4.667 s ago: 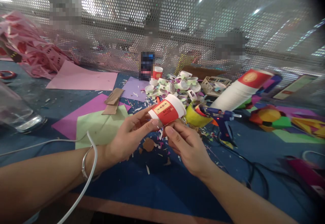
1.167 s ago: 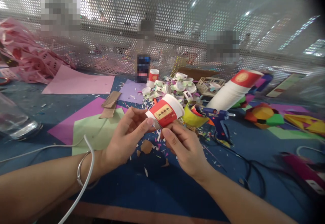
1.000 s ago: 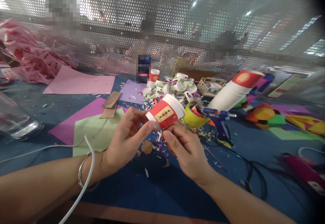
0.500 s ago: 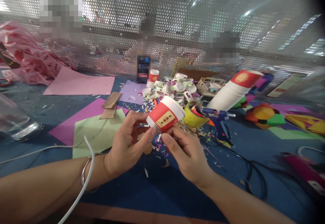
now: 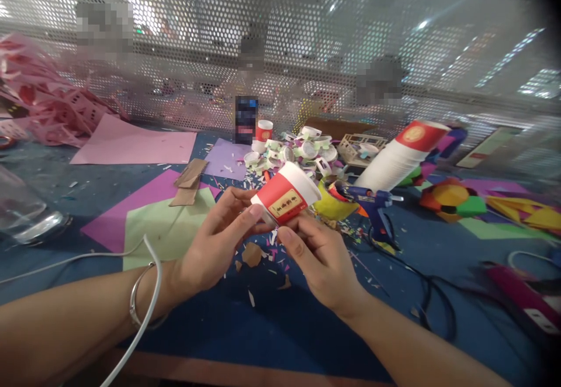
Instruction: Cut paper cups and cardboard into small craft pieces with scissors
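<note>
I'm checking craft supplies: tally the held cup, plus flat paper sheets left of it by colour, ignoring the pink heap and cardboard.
Held red-and-white paper cup: 1
Pink flat paper sheet: 1
Lilac paper sheet: 1
Magenta paper sheet: 1
Pale green paper sheet: 1
Total: 5

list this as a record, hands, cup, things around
left hand: holding the paper cup near its base
right hand: at the cup's lower side, grip unclear
cup: red and white, tilted, wide end toward right
glue gun: blue, beside the yellow container
cup stack: slanting right, behind the glue gun
green sheet: lying partly over the magenta sheet
</note>
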The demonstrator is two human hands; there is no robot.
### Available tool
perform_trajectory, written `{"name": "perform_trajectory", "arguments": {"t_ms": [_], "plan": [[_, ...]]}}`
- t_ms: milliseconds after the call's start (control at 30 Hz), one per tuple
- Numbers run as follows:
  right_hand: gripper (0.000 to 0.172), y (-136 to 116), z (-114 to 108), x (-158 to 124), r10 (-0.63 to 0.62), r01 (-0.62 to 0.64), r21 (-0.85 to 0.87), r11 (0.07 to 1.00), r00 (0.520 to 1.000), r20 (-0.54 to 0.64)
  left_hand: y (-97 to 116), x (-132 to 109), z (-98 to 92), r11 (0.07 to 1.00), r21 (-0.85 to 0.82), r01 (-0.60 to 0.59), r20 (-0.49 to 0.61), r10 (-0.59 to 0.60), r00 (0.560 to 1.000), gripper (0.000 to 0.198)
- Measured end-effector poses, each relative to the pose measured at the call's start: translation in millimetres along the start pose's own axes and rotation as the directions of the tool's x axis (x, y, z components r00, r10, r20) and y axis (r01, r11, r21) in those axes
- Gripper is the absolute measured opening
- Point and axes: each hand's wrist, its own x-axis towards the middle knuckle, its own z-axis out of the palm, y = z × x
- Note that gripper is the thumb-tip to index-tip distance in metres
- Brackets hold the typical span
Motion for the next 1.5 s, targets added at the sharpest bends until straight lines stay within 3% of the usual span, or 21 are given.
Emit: {"name": "perform_trajectory", "arguments": {"t_ms": [133,300,533,1233,1300,1433,1500], "plan": [[0.024,1,1,-2,0.007,-0.008,0.042,0.999,1.0,0.018,0,-6,1.2,0.999,0.027,-0.047,0.039,0.046,0.998,0.015],[0.02,1,1,-4,-0.001,-0.004,0.104,0.995,0.999,0.047,1,-10,0.2,0.975,0.175,-0.14,0.089,0.126,0.988,0.017],[0.023,1,0,-4,-0.009,0.007,0.036,0.999,0.999,0.048,1,-11,1.0,0.917,0.296,-0.266,0.115,0.242,0.963,0.02],[0.031,1,1,-1,-0.026,0.026,0.019,0.999,1.0,0.005,1,-4,-1.1,0.905,0.33,-0.268,0.134,0.236,0.963,0.023],[0.029,0,2,-1,-0.037,0.037,0.031,0.999,0.999,0.009,-1,-5,-3.3,0.871,0.364,-0.329,0.151,0.293,0.944,0.025],[0.024,-4,4,-3,-0.08,0.076,0.086,0.993,0.996,0.04,-6,-8,-10.3,0.649,0.524,-0.551,0.24,0.508,0.827,0.043],[0.024,-7,4,-4,-0.095,0.089,0.105,0.99,0.994,0.048,-5,-10,-11.4,0.602,0.554,-0.575,0.257,0.534,0.806,0.046]]}}
